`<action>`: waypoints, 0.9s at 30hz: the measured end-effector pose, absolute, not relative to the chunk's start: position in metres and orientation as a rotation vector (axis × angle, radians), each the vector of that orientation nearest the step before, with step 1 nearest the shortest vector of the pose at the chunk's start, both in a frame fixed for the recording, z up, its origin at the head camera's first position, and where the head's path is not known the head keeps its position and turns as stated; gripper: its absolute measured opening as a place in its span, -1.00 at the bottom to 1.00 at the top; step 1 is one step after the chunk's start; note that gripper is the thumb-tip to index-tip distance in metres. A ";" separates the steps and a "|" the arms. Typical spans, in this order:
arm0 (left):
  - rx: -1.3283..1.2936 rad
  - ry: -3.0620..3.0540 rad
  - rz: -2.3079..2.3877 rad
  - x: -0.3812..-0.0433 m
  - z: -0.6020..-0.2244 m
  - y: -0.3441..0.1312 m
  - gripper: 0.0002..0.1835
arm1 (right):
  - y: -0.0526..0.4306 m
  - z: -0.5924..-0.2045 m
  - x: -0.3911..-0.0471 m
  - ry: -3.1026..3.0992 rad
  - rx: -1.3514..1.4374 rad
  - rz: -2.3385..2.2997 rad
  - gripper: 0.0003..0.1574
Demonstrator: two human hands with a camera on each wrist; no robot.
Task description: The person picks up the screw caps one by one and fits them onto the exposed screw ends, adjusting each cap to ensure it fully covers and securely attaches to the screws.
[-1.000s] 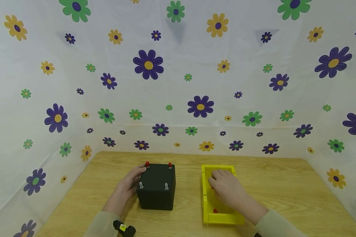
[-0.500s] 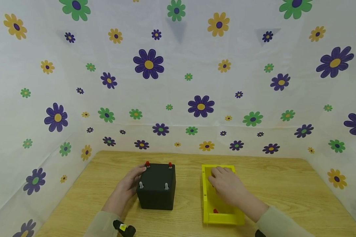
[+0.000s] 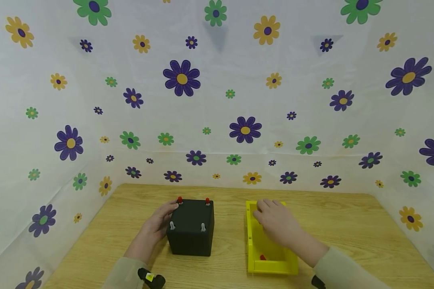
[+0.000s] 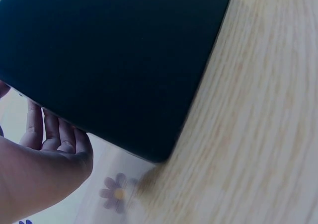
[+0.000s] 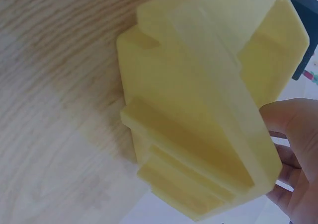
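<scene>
A black box (image 3: 191, 226) stands on the table, with small metal levers (image 3: 203, 227) at its top corners. The two far levers carry red caps (image 3: 207, 200); the two near ones are bare metal. My left hand (image 3: 158, 220) grips the box's left side, thumb at the far left top corner and fingers along the side. My right hand (image 3: 276, 222) is over the far end of a yellow bin (image 3: 250, 253), fingers curled down, apparently pinching a small red cap. Its fingertips are hidden in the head view and behind the bin's wall in the right wrist view.
Another red cap (image 3: 262, 257) lies in the bin near its front wall. The wooden table (image 3: 228, 237) runs between box and bin. A white flower-print sheet (image 3: 217, 108) hangs behind and at both sides.
My right hand has risen slightly towards the bin's far end. The red bit seen below its fingers earlier is now out of sight. Left hand and box have stayed put.
</scene>
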State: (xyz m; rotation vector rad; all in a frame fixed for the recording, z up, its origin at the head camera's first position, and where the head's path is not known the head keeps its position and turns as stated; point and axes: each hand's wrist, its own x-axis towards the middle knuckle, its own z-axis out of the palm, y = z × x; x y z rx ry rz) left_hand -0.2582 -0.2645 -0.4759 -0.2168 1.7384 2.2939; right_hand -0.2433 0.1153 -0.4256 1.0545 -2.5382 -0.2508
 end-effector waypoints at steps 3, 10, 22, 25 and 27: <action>-0.235 1.744 2.300 -0.258 -0.476 -0.263 -0.25 | 0.116 -0.423 -0.244 -2.519 1.057 -0.255 -0.82; -0.223 1.755 2.295 -0.258 -0.476 -0.264 -0.28 | 0.115 -0.417 -0.247 -2.512 1.044 -0.248 -0.80; -0.209 1.764 2.287 -0.259 -0.477 -0.264 -0.24 | 0.111 -0.409 -0.247 -2.519 1.046 -0.227 -0.81; -0.207 1.763 2.289 -0.259 -0.477 -0.265 -0.23 | 0.111 -0.409 -0.246 -2.505 1.051 -0.220 -0.83; -0.208 1.762 2.289 -0.259 -0.477 -0.265 -0.22 | 0.110 -0.409 -0.246 -2.490 1.057 -0.206 -0.84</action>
